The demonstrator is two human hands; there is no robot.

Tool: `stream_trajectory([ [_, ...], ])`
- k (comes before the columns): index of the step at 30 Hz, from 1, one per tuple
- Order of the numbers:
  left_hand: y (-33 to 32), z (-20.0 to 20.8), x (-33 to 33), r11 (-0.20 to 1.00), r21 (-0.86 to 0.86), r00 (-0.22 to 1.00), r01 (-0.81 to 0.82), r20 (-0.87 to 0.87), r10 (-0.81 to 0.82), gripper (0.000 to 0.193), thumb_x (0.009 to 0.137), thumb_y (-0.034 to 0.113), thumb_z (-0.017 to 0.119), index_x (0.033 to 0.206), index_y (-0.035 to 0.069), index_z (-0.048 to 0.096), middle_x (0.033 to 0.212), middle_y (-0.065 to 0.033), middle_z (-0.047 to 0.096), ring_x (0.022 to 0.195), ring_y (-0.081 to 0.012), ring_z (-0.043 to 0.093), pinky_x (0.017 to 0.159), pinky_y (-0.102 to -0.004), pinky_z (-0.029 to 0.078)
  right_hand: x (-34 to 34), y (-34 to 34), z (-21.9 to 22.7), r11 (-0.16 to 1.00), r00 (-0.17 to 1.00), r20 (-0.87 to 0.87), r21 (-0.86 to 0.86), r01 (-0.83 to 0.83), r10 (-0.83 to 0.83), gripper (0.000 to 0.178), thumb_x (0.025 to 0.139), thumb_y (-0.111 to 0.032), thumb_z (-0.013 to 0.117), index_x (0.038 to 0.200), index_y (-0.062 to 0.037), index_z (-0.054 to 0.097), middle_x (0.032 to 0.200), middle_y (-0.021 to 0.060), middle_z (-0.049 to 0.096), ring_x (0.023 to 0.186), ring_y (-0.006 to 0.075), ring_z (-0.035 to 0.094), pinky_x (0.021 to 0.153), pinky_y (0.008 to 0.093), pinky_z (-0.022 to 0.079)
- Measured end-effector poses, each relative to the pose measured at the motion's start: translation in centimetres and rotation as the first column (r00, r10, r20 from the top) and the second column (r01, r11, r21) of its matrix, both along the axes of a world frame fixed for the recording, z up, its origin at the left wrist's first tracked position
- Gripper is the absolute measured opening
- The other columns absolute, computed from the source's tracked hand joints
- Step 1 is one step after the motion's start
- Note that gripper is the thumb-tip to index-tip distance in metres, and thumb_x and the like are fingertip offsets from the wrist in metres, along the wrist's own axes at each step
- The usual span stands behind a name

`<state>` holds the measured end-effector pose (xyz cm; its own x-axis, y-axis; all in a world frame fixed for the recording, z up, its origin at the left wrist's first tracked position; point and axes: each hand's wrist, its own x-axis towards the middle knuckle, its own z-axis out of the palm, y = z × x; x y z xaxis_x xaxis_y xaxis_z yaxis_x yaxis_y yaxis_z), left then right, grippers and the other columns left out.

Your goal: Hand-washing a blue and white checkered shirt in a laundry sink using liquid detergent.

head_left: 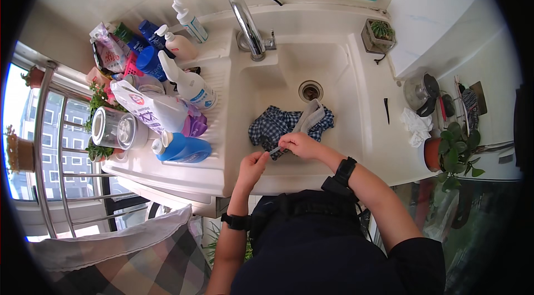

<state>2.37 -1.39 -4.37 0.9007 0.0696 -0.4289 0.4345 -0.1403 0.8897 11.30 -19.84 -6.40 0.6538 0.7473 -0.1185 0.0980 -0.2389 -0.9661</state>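
Observation:
A dark blue and white checked cloth (272, 126) lies bunched in the white sink basin (347, 145). Across its right side runs a long, pale, greyish-white strip of thin fabric (309, 117); its exact kind is unclear. My right hand (299, 145) pinches the pale fabric above the cloth's near edge. Just left of it and lower, my left hand (253, 168) is closed with the fingers pressed together. A short pale end spans the small gap between the two hands. Both hands hang over the near part of the basin.
A chrome faucet (245, 22) rises behind the basin, beyond the drain (311, 91). Crowding the left ledge are a blue bottle (183, 148), a white spray bottle (192, 86) and several other containers. Along the right stand a small cactus pot (379, 36), a glass jug (421, 90) and a leafy plant (457, 147).

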Motion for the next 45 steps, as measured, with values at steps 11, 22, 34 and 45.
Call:
stream_trajectory([
  [11, -1.0, 1.3, 0.3, 0.978, -0.179, 0.993, -0.110, 0.010, 0.114, 0.016, 0.086, 0.013, 0.050, 0.083, 0.002, 0.061, 0.054, 0.0025, 0.048, 0.047, -0.0026, 0.038, 0.043, -0.0184, 0.030, 0.0, 0.0, 0.5, 0.995, 0.988, -0.145, 0.097, -0.030, 0.044, 0.017, 0.085, -0.019, 0.050, 0.085, -0.0034, 0.058, 0.069, 0.0027, 0.056, 0.065, 0.0120, 0.050, 0.061, 0.0257, 0.040],
  [22, -1.6, 0.8, 0.2, 0.999, -0.036, 1.000, -0.007, 0.003, 0.007, 0.026, 0.087, 0.023, 0.050, 0.073, 0.003, 0.057, 0.052, 0.0058, 0.041, 0.045, -0.0015, 0.032, 0.040, -0.0183, 0.024, -0.5, 1.0, 2.1, 0.992, 0.976, 0.180, 0.015, -0.125, 0.121, 0.018, 0.082, -0.018, 0.054, 0.079, -0.0015, 0.058, 0.070, 0.0092, 0.058, 0.063, 0.0152, 0.054, 0.058, 0.0277, 0.041],
  [34, -1.4, 2.1, 0.4, 0.927, -0.354, 0.983, -0.122, -0.174, 0.063, 0.031, 0.089, 0.028, 0.046, 0.068, 0.005, 0.049, 0.049, 0.0044, 0.037, 0.039, -0.0026, 0.029, 0.038, -0.0180, 0.023, -0.6, 0.0, 2.1, 0.985, 0.986, 0.017, 0.056, -0.166, 0.165, 0.015, 0.081, -0.015, 0.055, 0.087, -0.0023, 0.060, 0.074, 0.0067, 0.061, 0.067, 0.0147, 0.056, 0.064, 0.0262, 0.043],
  [45, -0.8, 1.8, 0.2, 0.782, -0.497, 0.927, -0.376, -0.187, 0.326, 0.035, 0.087, 0.022, 0.050, 0.058, 0.015, 0.031, 0.045, 0.0082, 0.021, 0.035, -0.0038, 0.017, 0.035, -0.0222, 0.013, 0.1, -0.8, 0.9, 0.997, 0.986, -0.152, 0.010, -0.074, 0.074, 0.014, 0.082, -0.010, 0.051, 0.088, -0.0026, 0.062, 0.065, 0.0018, 0.059, 0.059, 0.0082, 0.053, 0.059, 0.0225, 0.044],
])
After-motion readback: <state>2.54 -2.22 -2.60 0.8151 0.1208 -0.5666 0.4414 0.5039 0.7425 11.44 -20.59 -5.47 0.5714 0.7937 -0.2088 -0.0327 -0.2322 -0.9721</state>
